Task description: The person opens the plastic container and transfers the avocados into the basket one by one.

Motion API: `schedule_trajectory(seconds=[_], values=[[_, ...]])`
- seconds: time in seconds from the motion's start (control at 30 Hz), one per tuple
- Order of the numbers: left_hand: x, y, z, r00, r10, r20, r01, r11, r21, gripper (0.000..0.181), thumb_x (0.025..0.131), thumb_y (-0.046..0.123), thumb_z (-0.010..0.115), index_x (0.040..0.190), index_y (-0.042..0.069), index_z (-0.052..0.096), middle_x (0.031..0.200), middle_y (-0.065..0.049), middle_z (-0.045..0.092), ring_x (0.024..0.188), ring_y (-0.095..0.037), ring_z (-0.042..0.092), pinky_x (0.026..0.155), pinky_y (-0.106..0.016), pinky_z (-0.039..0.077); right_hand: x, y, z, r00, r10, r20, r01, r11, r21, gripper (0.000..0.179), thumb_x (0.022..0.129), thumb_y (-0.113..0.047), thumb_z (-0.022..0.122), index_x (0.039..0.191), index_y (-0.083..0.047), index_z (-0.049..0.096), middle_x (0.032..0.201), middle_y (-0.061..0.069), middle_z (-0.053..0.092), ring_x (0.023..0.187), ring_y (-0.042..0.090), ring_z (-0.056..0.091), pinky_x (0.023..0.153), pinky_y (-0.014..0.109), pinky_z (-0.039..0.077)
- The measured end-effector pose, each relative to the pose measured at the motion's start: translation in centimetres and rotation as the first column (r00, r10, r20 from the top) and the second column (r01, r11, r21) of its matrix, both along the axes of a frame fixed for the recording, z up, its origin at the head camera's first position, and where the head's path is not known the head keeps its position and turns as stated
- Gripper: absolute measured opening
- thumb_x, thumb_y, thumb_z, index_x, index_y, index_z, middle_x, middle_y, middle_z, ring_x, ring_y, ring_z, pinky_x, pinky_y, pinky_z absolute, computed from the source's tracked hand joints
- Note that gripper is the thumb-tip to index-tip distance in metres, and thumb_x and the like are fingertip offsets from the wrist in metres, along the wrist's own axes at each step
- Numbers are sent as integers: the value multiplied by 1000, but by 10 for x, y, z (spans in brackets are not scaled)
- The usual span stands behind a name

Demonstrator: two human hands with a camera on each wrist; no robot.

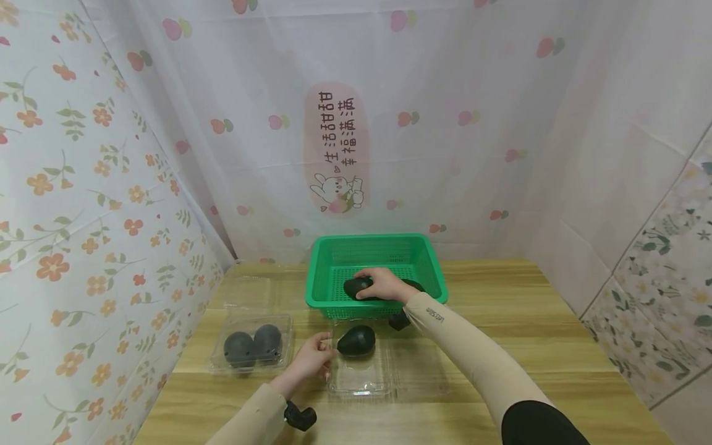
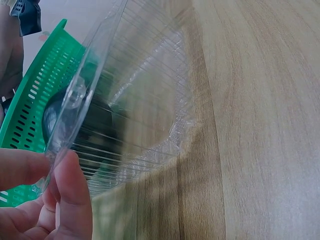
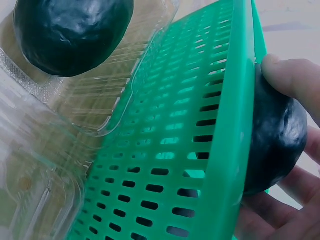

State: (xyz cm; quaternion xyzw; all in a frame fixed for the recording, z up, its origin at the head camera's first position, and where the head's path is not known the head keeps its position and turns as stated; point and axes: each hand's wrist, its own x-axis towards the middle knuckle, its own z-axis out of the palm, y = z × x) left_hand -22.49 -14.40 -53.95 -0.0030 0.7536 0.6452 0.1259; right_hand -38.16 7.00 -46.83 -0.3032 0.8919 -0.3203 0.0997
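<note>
My right hand (image 1: 386, 285) grips a dark avocado (image 1: 356, 285) over the near side of the green plastic basket (image 1: 313, 278). In the right wrist view, the thumb and fingers curl round this avocado (image 3: 278, 137) just behind the basket's rim. Another dark avocado (image 1: 413, 285) shows partly in the basket behind my wrist. My left hand (image 1: 309, 360) pinches the left rim of a clear plastic clamshell box (image 1: 361, 386) between thumb and fingers. One avocado (image 1: 357, 341) lies in the far half of that box, and the hinged lid (image 1: 421, 374) lies folded back to the right.
On the left stands a second clear clamshell box (image 1: 289, 324), with two avocados (image 1: 268, 341) in it and its lid (image 1: 250, 292) folded back. Everything rests on a wood-grain table (image 1: 495, 309). A printed curtain (image 1: 473, 154) hangs close behind the basket.
</note>
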Motion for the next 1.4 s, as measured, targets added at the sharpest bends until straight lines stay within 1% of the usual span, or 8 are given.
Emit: schedule_trajectory(seconds=[0.13,0.37,0.5,0.63,0.77,1.1,1.4], values=[[0,0,0,1000,3,-4,-3,1000,3,54,90,0,60,136,-13,36,75,-2,48,47,-11,46,43,-24,46,-1,0,-2,1000,-5,19,5,1000,6,53,86,-27,73,134,-9,57,133,11,55,114,27,56,89,42,49],[-2,-1,-3,1000,-4,-7,4,1000,16,53,91,-2,58,136,-14,35,73,-2,48,47,-10,45,42,-22,44,-1,-2,-3,998,-20,63,19,1000,22,53,88,-29,72,135,-11,56,134,10,55,114,26,56,89,43,49],[-3,-2,-4,1000,-5,-8,5,1000,17,52,91,-2,58,136,-14,35,73,-2,47,46,-10,45,42,-22,43,-2,-3,-4,997,-27,76,25,999,25,52,88,-29,72,135,-13,57,135,9,54,117,27,54,93,43,48],[-2,-2,-3,1000,-6,-8,7,1000,11,52,91,-1,58,136,-14,35,73,-2,48,46,-10,45,42,-22,44,-2,-3,-5,997,-19,72,17,999,32,53,88,-27,72,135,-9,56,135,11,54,121,29,52,95,45,46],[-1,-1,-2,1000,-10,-13,10,1000,9,52,91,-1,57,136,-14,35,72,-2,48,45,-10,45,42,-22,43,-3,-3,-6,998,-10,68,8,999,31,54,87,-26,72,135,-5,56,134,13,55,120,31,52,94,46,47],[-1,-1,-1,1000,-11,-29,12,1000,25,51,91,-3,57,135,-16,35,71,-1,48,47,-9,44,42,-21,43,-4,-4,-10,998,-3,59,0,998,55,53,88,-25,72,135,-6,57,134,12,55,120,30,53,95,46,47],[1,0,0,1000,-8,-17,8,999,31,53,91,-2,58,136,-15,34,72,-2,48,49,-11,45,43,-22,44,-5,-2,-14,998,2,66,-6,999,50,52,88,-22,72,134,-2,56,133,15,56,120,32,53,95,46,47]])
